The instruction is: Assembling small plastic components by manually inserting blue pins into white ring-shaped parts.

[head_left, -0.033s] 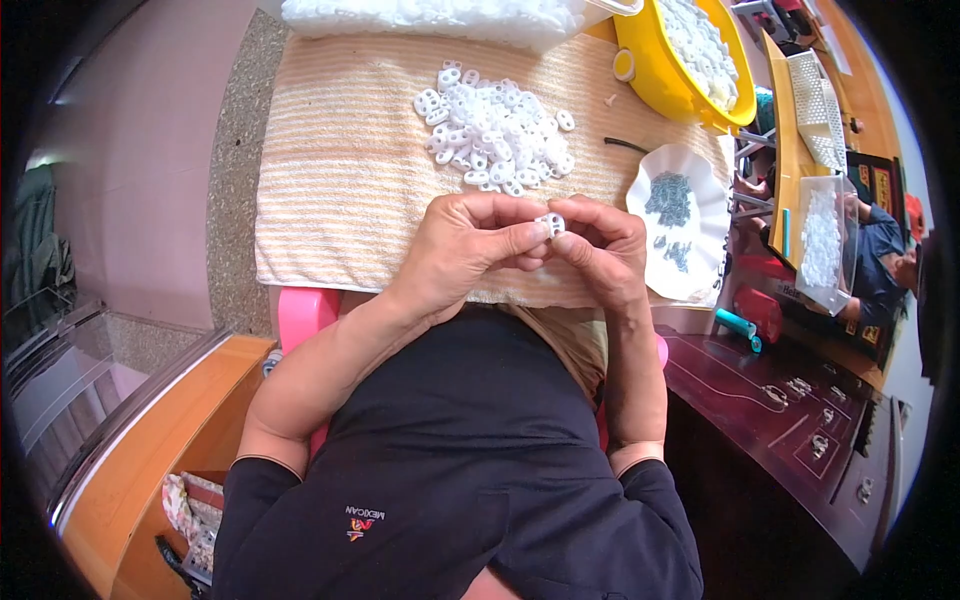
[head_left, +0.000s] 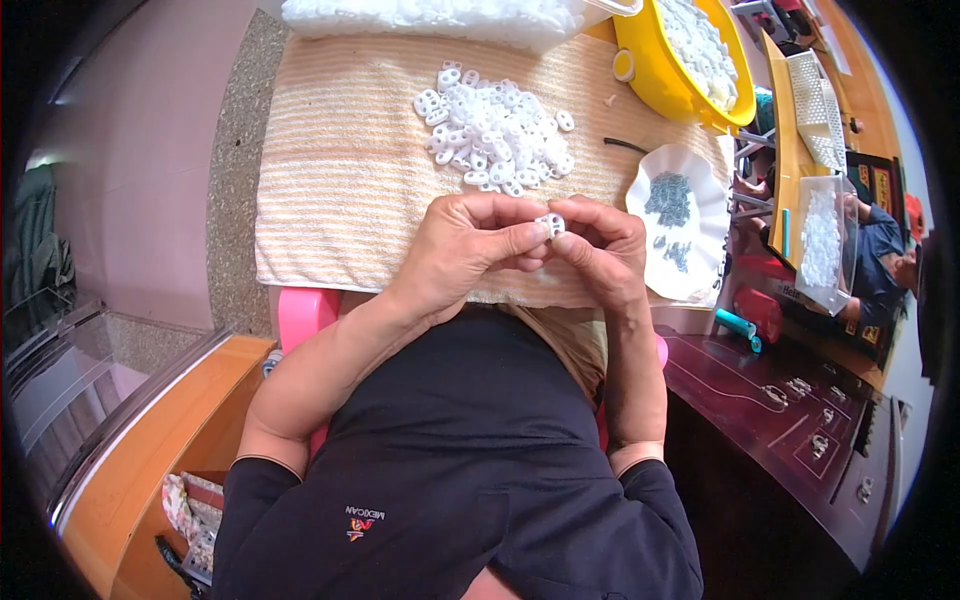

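Observation:
Both hands meet over the near part of a striped towel (head_left: 330,170). Between their fingertips is a small white plastic cord lock (head_left: 555,226), oval with two holes. My left hand (head_left: 470,238) pinches its left side between thumb and fingers. On the other side, my right hand (head_left: 607,250) grips it with thumb and forefinger. Just beyond the hands lies a loose heap of similar white two-hole pieces (head_left: 500,130). To the right, a white fluted dish (head_left: 708,215) holds tiny dark pieces (head_left: 670,198) that look like springs.
A clear tub (head_left: 430,25) of white parts stands at the far edge, beside a yellow basin (head_left: 640,75) filled with more. A thin black stick (head_left: 625,145) lies near the dish. At right, another person (head_left: 880,260) sits by a clear box (head_left: 822,240) of white parts.

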A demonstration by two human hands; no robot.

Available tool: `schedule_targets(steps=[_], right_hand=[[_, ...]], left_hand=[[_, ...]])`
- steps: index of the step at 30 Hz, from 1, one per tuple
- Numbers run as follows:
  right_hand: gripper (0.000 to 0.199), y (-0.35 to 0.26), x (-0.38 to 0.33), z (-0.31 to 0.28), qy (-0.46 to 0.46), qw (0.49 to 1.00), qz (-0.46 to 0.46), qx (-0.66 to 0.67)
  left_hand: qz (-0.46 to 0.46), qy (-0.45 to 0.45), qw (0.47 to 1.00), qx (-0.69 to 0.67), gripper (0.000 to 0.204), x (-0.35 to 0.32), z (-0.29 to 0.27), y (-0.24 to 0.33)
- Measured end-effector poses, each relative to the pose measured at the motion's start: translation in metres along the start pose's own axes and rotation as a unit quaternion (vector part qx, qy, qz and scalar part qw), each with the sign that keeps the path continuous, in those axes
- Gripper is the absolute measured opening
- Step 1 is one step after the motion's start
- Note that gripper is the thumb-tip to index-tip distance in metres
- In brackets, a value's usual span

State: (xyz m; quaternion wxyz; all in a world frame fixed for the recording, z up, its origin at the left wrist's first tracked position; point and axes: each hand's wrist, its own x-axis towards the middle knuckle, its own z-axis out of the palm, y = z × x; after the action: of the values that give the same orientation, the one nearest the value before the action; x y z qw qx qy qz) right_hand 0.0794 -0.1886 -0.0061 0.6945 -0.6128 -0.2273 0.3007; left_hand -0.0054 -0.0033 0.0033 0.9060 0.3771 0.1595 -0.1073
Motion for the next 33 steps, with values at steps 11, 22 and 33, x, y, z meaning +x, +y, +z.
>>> schedule_targets(steps=[11,22,33], right_hand=[[0.029,-0.001,0.000,0.005,0.008,0.998,-0.013,0.053],[0.030,-0.006,0.001,0.011,-0.003,0.997,-0.027,0.070],[0.025,-0.009,-0.001,0.011,-0.027,0.997,-0.061,0.036]], left_hand=[[-0.044,-0.029,0.996,-0.076,0.016,0.002,-0.002,-0.001],[-0.041,-0.067,0.992,-0.094,0.009,0.001,-0.002,-0.002],[-0.015,-0.093,0.990,-0.108,0.007,-0.002,0.001,-0.005]])
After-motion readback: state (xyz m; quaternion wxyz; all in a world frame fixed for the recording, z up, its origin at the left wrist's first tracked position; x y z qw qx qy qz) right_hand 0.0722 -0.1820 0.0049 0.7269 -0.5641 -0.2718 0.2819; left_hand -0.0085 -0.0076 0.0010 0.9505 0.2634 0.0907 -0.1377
